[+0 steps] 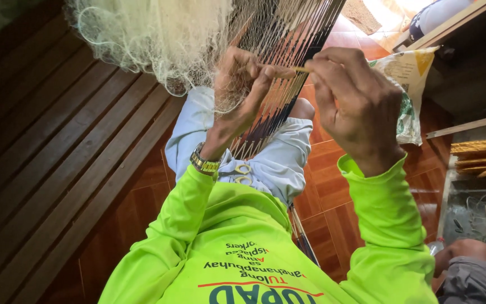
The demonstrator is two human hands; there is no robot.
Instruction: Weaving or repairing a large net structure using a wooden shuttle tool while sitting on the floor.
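A pale fishing net (158,34) hangs in a bunch at the top, and its taut strands (288,39) run down across my lap. My left hand (240,84) is closed on a fold of the net mesh, with a metal watch (205,163) on its wrist. My right hand (355,95) pinches a thin yellowish netting needle (301,70) between thumb and fingers, its tip meeting the left fingertips at the strands. Bright green sleeves (386,214) cover both arms. Light grey shorts (279,163) show under the net.
A dark slatted wooden bench (57,141) fills the left. The reddish tiled floor (327,191) lies below. A white printed sack (409,84) leans at the right beside wooden shelves (468,124). Another person's knee (468,264) shows at the bottom right.
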